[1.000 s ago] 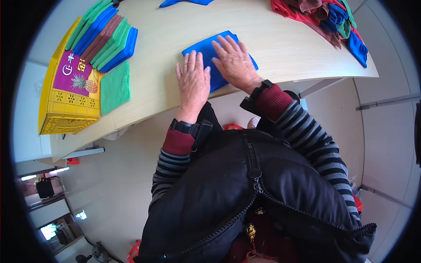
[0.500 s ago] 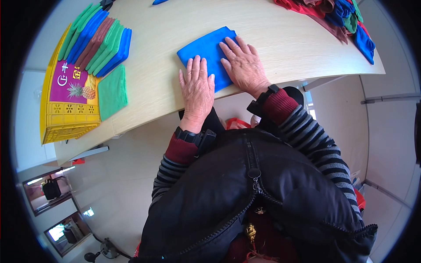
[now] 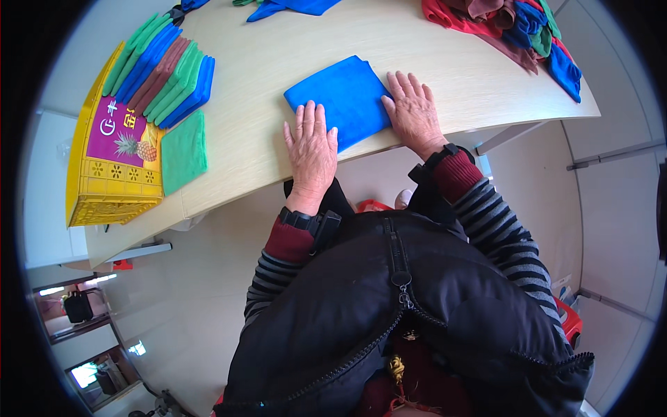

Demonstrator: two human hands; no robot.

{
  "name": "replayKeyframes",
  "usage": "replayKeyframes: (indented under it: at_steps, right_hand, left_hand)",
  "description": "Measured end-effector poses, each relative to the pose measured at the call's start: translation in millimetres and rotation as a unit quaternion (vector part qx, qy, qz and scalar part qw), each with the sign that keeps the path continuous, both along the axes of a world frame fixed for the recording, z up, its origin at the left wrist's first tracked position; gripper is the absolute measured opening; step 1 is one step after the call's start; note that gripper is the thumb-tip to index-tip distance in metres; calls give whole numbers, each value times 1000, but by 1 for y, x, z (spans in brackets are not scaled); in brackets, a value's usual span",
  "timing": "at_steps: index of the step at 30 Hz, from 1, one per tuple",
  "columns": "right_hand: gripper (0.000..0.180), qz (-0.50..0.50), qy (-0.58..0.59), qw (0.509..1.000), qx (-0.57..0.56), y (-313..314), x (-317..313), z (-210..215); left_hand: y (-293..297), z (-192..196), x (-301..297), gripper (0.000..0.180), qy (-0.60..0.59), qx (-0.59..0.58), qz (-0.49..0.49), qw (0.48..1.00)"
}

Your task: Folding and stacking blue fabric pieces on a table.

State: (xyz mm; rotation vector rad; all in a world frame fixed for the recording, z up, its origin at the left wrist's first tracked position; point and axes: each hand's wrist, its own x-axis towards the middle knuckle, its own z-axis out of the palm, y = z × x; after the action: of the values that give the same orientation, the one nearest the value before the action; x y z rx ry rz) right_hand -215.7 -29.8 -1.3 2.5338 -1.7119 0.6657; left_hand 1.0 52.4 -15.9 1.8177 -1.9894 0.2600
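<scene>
Your left fingers [image 3: 310,117] lie straight and nearly together over the near-left edge of the folded blue cloth [image 3: 344,97], clamped on nothing; flat contact probably keeps it smooth against the surface [image 3: 257,83]. Your right fingers [image 3: 405,86] are stretched slightly apart at its right edge, perhaps steadying that side, so the cloth sits between both sets. Left of your left fingers, a green cloth [image 3: 185,153] lies flat beside the crate [image 3: 114,194]; the cloth row [image 3: 163,73] there is packed snugly, likely for neatness. The loose heap [image 3: 517,28] lies beyond your right fingers, well apart.
</scene>
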Motion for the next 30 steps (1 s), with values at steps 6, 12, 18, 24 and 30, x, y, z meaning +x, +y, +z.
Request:
replayKeyframes:
  at_steps: [6, 12, 18, 24, 30]
  right_hand:
    - [54, -7, 44, 997, -61, 0, -1, 21]
    - [52, 129, -25, 991, -27, 10, 50, 25]
    - [53, 167, 73, 982, -57, 10, 47, 8]
    - [55, 119, 36, 992, 5, 0, 37, 5]
    - [56, 74, 33, 995, 54, -3, 24, 12]
  left_hand:
    - [2, 14, -1, 53, -15, 17, -6, 1000]
    - [-4, 21, -17, 54, 0, 18, -48, 999]
    - [-5, 12, -17, 58, 1, 7, -67, 998]
    - [-4, 13, -13, 60, -27, 30, -71, 997]
    - [2, 15, -9, 60, -4, 35, -72, 997]
